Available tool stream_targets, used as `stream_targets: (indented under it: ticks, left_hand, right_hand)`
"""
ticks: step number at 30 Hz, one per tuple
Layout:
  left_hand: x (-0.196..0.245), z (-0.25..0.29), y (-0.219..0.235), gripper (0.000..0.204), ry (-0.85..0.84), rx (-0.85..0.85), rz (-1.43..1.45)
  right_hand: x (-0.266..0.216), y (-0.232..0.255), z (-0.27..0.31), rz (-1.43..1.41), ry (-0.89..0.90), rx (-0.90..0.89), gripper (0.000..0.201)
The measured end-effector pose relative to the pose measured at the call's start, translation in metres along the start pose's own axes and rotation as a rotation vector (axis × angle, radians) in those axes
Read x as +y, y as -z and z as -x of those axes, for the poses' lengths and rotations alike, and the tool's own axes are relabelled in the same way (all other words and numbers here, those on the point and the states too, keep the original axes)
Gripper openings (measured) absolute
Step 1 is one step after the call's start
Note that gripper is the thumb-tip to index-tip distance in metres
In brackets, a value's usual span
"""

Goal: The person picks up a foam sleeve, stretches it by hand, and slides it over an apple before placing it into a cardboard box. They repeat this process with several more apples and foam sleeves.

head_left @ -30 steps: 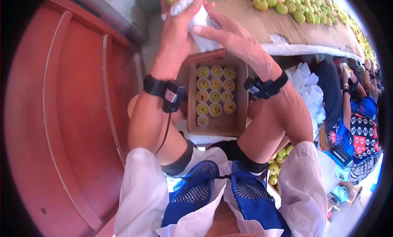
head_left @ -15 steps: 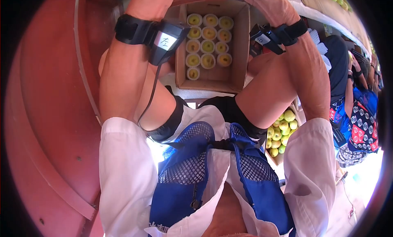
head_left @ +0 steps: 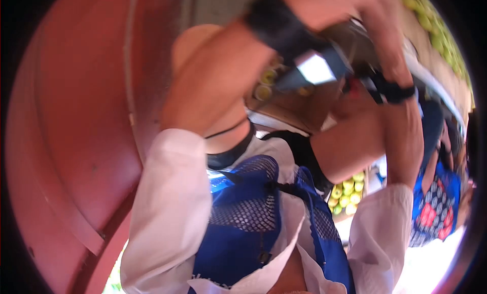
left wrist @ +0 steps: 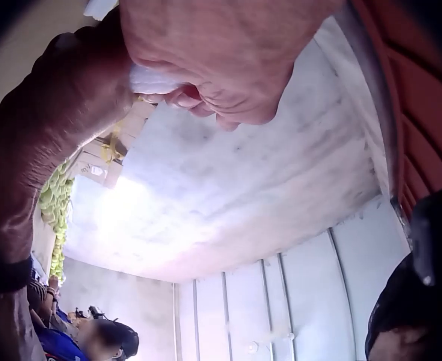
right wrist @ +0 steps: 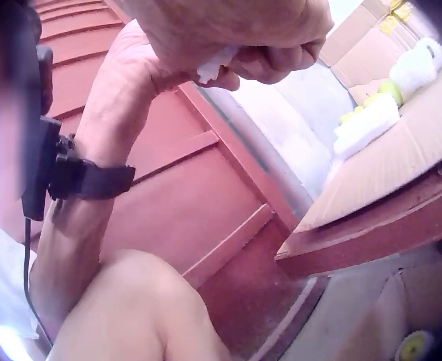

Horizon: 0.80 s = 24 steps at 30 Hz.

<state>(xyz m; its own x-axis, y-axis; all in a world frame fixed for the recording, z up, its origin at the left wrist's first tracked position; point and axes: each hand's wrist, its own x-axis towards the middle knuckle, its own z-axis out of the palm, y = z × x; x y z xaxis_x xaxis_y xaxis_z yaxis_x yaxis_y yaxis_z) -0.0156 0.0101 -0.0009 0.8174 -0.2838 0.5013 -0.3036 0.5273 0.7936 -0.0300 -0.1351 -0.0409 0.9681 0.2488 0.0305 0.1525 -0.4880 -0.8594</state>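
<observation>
Both hands are brought together at the top of the head view, blurred by motion. White foam netting [right wrist: 217, 64] shows between them in both wrist views, mostly hidden by fingers. In the left wrist view my left hand [left wrist: 228, 56] curls its fingers round one side of it. My right hand [right wrist: 236, 30] has its fingers bent over the netting in the right wrist view. Below the forearms is a cardboard box [head_left: 291, 106], partly covered by the left wrist camera. Apples [head_left: 267, 78] in foam nets sit inside it.
A red panelled wall [head_left: 76, 116] rises on the left. Loose green apples [head_left: 431, 22] lie on the cardboard-covered table, with white foam nets [right wrist: 367, 135] near its edge. A crate of apples [head_left: 347, 195] stands beside my right thigh. Another person [head_left: 439, 202] is at the right.
The head view has tilted down and turned. Both forearms have swung right, the left one now crossing over the box. The hands stay together at the top.
</observation>
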Motion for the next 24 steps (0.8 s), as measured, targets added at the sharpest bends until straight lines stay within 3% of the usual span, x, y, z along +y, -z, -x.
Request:
stream_targets:
  ticks: [11,24]
  left_hand:
    - [0.027,0.009,-0.020,0.023,0.061,0.181,0.004]
    - [0.038,0.000,-0.042,0.026,0.126,0.273,0.087]
  right_hand:
    - [0.015,0.009,-0.003,0.052,-0.109,0.070,0.043]
    - [0.017,0.018,-0.003,0.090,-0.133,0.098,0.045]
